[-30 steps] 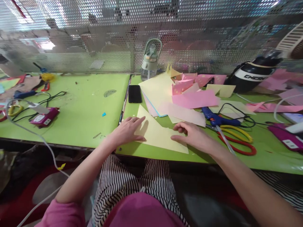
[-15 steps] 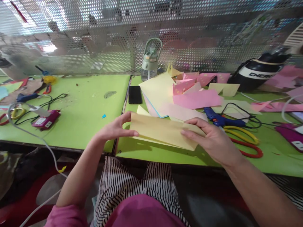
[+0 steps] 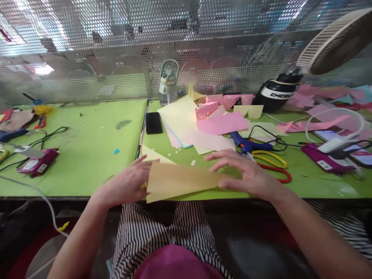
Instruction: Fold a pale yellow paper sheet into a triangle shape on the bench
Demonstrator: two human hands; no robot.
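Observation:
A yellow sheet of paper (image 3: 180,180), shaped like a long strip, is tilted above the green table's front edge. My left hand (image 3: 128,184) grips its left end; the fingers are smeared by motion and partly hidden. At the right end my right hand (image 3: 247,174) is open, thumb and fingers spread apart, with the thumb close to the paper. Whether that thumb touches the sheet I cannot tell. Behind the strip, another pale yellow piece (image 3: 155,154) lies on the table, with small white scraps (image 3: 193,163) beside it.
Pink paper pieces (image 3: 222,123) and large pale sheets (image 3: 181,116) lie beyond my hands. A black phone (image 3: 154,123) and a water bottle (image 3: 168,85) stand left of them. To the right are a blue glue gun (image 3: 247,144), scissors (image 3: 270,159) and a magenta power strip (image 3: 322,157).
The yellow paper has come nearer to me and its left end has dropped. My right hand has loosened from the paper and spread its fingers. My left hand has closed on the left end.

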